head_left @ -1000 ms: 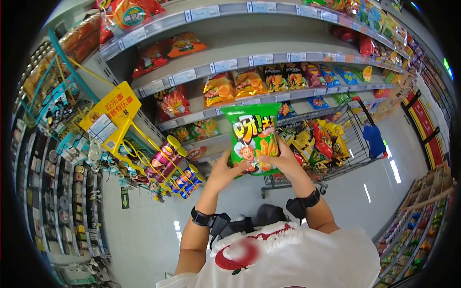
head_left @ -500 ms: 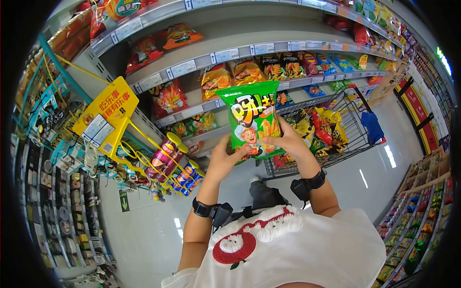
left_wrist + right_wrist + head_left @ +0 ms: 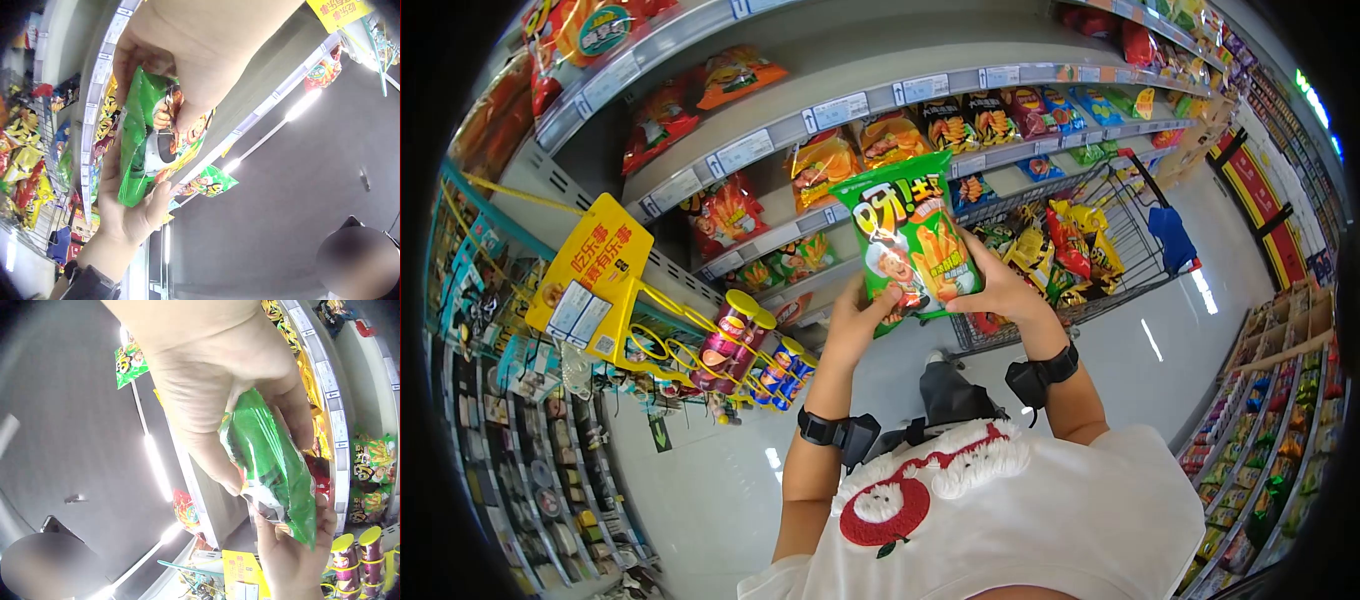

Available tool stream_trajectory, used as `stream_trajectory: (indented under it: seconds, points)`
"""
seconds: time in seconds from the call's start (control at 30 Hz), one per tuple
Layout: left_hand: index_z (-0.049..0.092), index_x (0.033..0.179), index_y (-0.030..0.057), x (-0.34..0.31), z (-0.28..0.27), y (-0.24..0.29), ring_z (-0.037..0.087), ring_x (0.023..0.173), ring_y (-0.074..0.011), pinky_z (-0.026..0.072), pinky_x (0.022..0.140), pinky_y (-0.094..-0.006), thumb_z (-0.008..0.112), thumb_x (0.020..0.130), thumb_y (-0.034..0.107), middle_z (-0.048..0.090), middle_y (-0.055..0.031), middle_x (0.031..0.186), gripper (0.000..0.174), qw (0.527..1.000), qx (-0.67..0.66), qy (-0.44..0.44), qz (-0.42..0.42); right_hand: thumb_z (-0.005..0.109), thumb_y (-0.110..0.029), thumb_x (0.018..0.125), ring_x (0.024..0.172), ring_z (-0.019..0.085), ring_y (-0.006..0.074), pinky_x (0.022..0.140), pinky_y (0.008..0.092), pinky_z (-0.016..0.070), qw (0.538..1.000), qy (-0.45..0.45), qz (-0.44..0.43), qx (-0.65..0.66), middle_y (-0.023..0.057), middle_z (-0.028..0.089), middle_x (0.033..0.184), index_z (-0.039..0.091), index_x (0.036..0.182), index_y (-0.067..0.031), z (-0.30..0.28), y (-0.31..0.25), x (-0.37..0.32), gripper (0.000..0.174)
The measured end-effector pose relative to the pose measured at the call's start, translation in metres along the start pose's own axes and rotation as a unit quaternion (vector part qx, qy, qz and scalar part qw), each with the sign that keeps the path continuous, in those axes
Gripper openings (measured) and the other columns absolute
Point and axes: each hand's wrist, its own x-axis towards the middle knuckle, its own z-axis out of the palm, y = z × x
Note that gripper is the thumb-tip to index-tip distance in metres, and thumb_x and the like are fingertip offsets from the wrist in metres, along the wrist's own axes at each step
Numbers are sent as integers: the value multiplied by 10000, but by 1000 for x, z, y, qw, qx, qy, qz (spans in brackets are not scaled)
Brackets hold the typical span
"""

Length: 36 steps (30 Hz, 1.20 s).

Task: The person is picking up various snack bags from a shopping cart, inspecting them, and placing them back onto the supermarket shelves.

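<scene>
A green bag of potato chips (image 3: 910, 235), printed with a chef cartoon and yellow-and-white lettering, is held up in front of the body, its top leaning left. My left hand (image 3: 855, 325) grips the lower left side, with the thumb over the front. On the lower right side my right hand (image 3: 1003, 290) has its thumb across the front. In the left wrist view the bag's green bottom seam (image 3: 132, 140) runs between both hands. Fingers curl behind the bag in the right wrist view, where its green end (image 3: 275, 450) shows.
A wire shopping cart (image 3: 1090, 290) full of snack bags stands to the right. Shelves ahead carry chip bags (image 3: 825, 165) behind price-tag strips. A yellow rack (image 3: 590, 270) with chip cans (image 3: 730, 340) juts out at left. Shiny floor (image 3: 720, 500) lies below.
The bag has risen slightly and tilted, its top now farther left, still in both hands. The head view has shifted, so shelves and rack appear farther left.
</scene>
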Motion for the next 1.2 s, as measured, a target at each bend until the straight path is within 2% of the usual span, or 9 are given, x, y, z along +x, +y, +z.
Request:
stream_trajectory:
  seconds: [0.3,0.4,0.5,0.6,0.67,0.73,0.8,0.93,1.2]
  points:
    - [491,1153,-22,6,7,5,548,900,-100,447,769,-238,597,858,168,581,-50,1048,367,999,19,-11,-37,800,-90,586,1261,300,193,1037,307,240,1000,21,5,-15,119,304,1373,160,1395,11,-7,6,-1,1037]
    - [447,1206,-31,11,9,-1,576,882,-171,466,762,-284,654,819,232,577,-118,1053,512,999,29,-19,2,782,-45,580,1248,322,190,1029,306,258,999,47,6,-4,111,311,1366,172,1392,8,-9,6,-2,1016]
    - [417,1236,-41,7,5,18,532,1009,-281,417,875,-360,688,774,243,518,-206,1135,606,853,447,113,245,764,-25,579,1241,334,185,1018,298,281,994,57,29,84,108,336,1350,193,1381,6,-11,13,-3,985]
    - [425,1224,-43,-41,18,110,469,1062,-321,362,926,-394,677,690,197,483,-196,1130,638,880,371,120,273,718,58,568,1229,351,182,1001,296,310,980,58,46,184,99,342,1348,202,1383,0,-12,20,5,967]
    - [561,1033,-38,-76,24,145,531,832,-260,427,720,-348,670,662,328,569,-140,897,532,914,222,34,339,691,117,556,1217,373,179,980,300,348,972,53,56,221,93,332,1356,198,1390,-2,-9,24,9,976]
    - [594,906,-14,-103,31,168,515,689,-252,416,638,-340,626,747,312,578,-102,805,364,924,-18,-235,300,700,106,556,1233,356,181,997,310,327,976,36,54,207,89,331,1357,195,1389,-5,-3,19,16,981]
    - [598,939,52,-119,41,181,500,572,-218,381,537,-315,602,809,290,583,-90,770,271,852,-165,-380,319,711,72,571,1249,325,174,1021,307,284,973,11,44,225,84,326,1359,199,1388,-15,5,13,21,968]
    - [645,999,166,-132,71,179,436,442,-136,288,396,-263,580,858,232,538,-53,702,169,772,-258,-421,400,710,71,577,1252,322,175,1021,312,288,971,-8,42,235,80,334,1356,202,1389,-25,15,7,22,963]
    - [679,945,168,-163,82,186,368,395,-99,248,362,-249,573,858,222,412,5,590,147,771,-329,-431,333,719,75,569,1251,326,176,1019,307,292,975,-29,48,215,86,331,1358,190,1389,-14,36,8,6,980]
